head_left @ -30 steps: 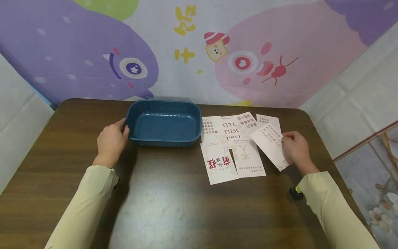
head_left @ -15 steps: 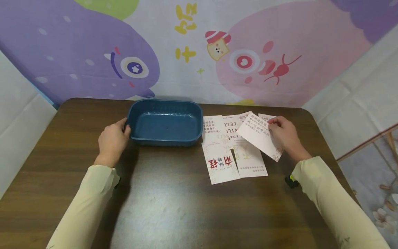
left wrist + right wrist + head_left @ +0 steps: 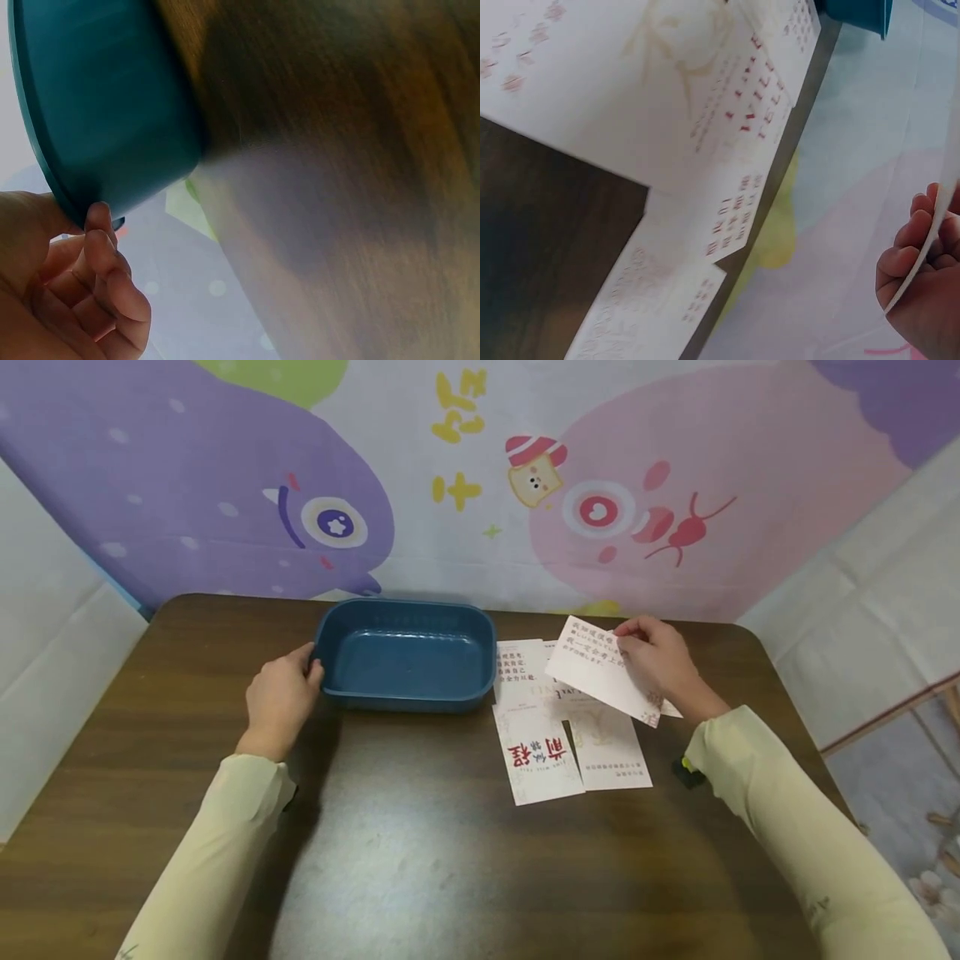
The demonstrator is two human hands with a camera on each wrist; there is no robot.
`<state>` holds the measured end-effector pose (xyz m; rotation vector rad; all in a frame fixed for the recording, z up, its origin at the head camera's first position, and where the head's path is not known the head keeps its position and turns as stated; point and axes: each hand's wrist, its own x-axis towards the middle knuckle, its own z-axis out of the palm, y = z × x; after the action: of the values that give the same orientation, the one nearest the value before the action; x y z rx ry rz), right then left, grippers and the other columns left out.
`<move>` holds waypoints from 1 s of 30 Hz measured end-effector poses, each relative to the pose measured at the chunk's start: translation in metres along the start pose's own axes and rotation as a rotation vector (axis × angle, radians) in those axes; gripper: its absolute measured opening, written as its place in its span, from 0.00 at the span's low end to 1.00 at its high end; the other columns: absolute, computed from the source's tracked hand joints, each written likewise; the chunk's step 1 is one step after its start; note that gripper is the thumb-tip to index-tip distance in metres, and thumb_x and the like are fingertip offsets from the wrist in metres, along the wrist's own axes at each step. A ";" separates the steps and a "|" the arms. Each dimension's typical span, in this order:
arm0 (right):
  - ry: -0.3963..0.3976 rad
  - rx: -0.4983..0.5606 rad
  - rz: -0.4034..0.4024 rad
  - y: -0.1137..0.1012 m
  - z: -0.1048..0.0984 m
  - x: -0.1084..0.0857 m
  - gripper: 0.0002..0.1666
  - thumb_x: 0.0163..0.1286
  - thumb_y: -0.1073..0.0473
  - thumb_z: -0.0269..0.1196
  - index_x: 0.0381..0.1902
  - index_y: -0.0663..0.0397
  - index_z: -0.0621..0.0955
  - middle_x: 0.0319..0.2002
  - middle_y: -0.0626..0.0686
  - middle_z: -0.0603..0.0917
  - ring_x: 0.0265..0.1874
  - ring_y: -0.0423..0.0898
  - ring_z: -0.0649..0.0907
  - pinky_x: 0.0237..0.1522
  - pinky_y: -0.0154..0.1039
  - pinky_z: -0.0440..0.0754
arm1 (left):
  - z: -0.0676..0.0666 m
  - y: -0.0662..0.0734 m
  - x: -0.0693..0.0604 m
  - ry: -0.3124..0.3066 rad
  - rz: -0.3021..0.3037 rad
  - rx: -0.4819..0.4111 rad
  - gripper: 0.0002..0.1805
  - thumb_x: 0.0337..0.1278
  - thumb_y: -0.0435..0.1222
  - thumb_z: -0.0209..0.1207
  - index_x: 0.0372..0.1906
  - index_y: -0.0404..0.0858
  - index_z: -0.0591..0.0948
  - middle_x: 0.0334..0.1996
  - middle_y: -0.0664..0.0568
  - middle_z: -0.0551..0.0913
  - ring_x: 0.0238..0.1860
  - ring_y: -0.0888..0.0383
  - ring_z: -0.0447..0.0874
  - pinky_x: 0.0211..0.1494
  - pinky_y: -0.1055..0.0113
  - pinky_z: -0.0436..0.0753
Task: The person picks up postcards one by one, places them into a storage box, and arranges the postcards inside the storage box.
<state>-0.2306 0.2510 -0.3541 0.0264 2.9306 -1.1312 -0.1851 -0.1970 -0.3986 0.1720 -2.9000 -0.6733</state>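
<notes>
My left hand (image 3: 279, 700) grips the left rim of a dark blue rectangular plastic basin (image 3: 408, 667); in the left wrist view its thumb and fingers (image 3: 105, 259) meet at the basin's rim. Nothing lies inside the basin. To its right, my right hand (image 3: 660, 664) pinches a printed white card (image 3: 588, 662) by its far right edge, tilted above other cards. In the right wrist view the held card (image 3: 951, 142) shows almost edge-on. Below it, several printed cards overlap on the table, including one with large red characters (image 3: 538, 756). The held card partly hides them.
The brown wooden table (image 3: 420, 860) ends at a cartoon-printed curtain (image 3: 465, 543) behind the basin. White panels (image 3: 862, 602) stand at both sides. Another card (image 3: 618, 756) lies at the front right of the spread.
My right hand has moved left and away from me, carrying the card from the right side to above the spread cards. My left hand stays on the basin's rim.
</notes>
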 end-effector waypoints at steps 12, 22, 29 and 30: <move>-0.069 0.060 -0.058 -0.029 0.017 0.010 0.15 0.67 0.59 0.50 0.44 0.62 0.77 0.39 0.59 0.77 0.39 0.50 0.73 0.44 0.39 0.66 | 0.002 0.000 0.000 0.001 -0.015 0.009 0.23 0.65 0.38 0.45 0.61 0.32 0.72 0.51 0.33 0.78 0.41 0.33 0.80 0.37 0.41 0.75; -0.089 0.088 -0.113 -0.047 0.032 0.017 0.13 0.65 0.60 0.51 0.42 0.62 0.78 0.40 0.59 0.79 0.40 0.50 0.74 0.46 0.40 0.67 | 0.002 -0.001 -0.001 0.011 -0.014 0.006 0.23 0.65 0.38 0.46 0.61 0.32 0.72 0.50 0.33 0.79 0.36 0.35 0.81 0.34 0.44 0.76; -0.108 0.115 -0.126 -0.058 0.041 0.021 0.13 0.64 0.60 0.52 0.41 0.60 0.79 0.39 0.59 0.79 0.39 0.49 0.75 0.44 0.39 0.68 | 0.004 0.000 0.000 0.023 -0.011 -0.008 0.23 0.65 0.38 0.46 0.60 0.31 0.73 0.49 0.33 0.80 0.35 0.37 0.81 0.35 0.44 0.77; -0.116 0.116 -0.130 -0.060 0.042 0.022 0.13 0.64 0.60 0.52 0.41 0.60 0.78 0.39 0.59 0.79 0.39 0.49 0.75 0.44 0.39 0.68 | 0.004 -0.001 0.000 0.022 -0.012 -0.014 0.23 0.65 0.37 0.46 0.60 0.31 0.73 0.49 0.33 0.79 0.36 0.37 0.81 0.37 0.44 0.77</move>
<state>-0.2539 0.1786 -0.3451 -0.2246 2.7978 -1.2717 -0.1858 -0.1957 -0.4025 0.1937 -2.8751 -0.6889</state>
